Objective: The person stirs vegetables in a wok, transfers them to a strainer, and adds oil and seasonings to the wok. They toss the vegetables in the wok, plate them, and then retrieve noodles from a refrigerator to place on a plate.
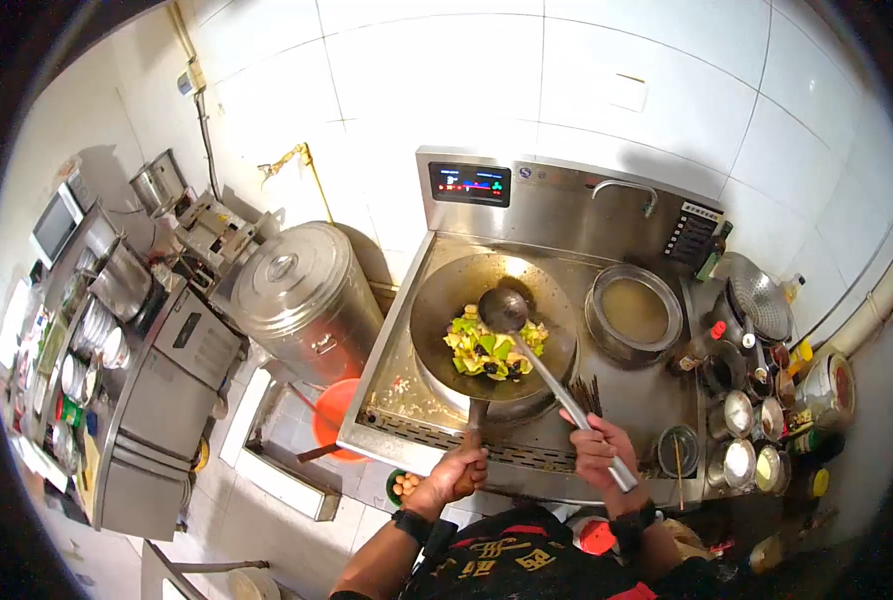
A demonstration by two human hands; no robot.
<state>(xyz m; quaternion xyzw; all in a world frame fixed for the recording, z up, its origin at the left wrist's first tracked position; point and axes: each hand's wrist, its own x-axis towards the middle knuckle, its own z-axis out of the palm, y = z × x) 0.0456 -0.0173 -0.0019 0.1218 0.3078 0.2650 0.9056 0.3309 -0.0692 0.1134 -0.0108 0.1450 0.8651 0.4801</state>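
Note:
My left hand [455,474] is wrapped round the wooden handle of a wok [437,300] on the steel stove. In my right hand [604,452] is the metal handle of a ladle [504,310], whose bowl is over the wok, at the upper edge of the food. Green, pale yellow and dark pieces of food [487,347] lie together in the wok. The bowl hides part of the wok's inside.
Right of the wok stands a pot of cloudy liquid [634,308]. Seasoning bowls [739,412] and bottles crowd the far right. A large lidded steel drum [302,285] and an orange bucket [338,412] stand left of the stove. Eggs [407,484] sit below.

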